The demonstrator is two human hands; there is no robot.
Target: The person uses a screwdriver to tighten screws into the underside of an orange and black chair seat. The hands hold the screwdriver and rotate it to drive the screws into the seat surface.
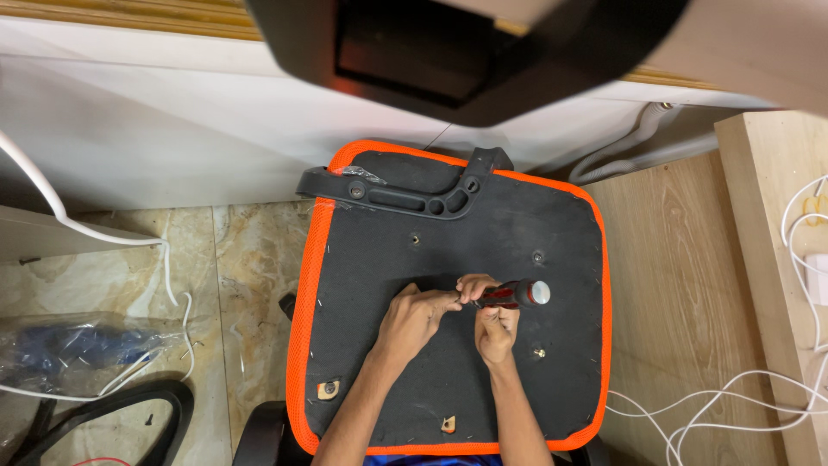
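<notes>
Head view shows us a black seat base point(448, 345) with an orange rim, lying upside down over the floor point(241, 276). We see a black armrest bracket point(405, 192) fixed on its far edge. Our right hand point(496, 324) is closed around a red and black screwdriver point(511, 294) above the seat middle. Our left hand point(414, 315) pinches near the tip, fingers closed; what it pinches we cannot tell.

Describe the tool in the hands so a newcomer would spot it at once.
Find the black seat panel with the orange rim lying on the floor. Near its middle, both hands meet; the right hand grips a screwdriver while the left hand pinches its tip. Its red-and-black handle with a silvery end cap sets it apart.
</notes>
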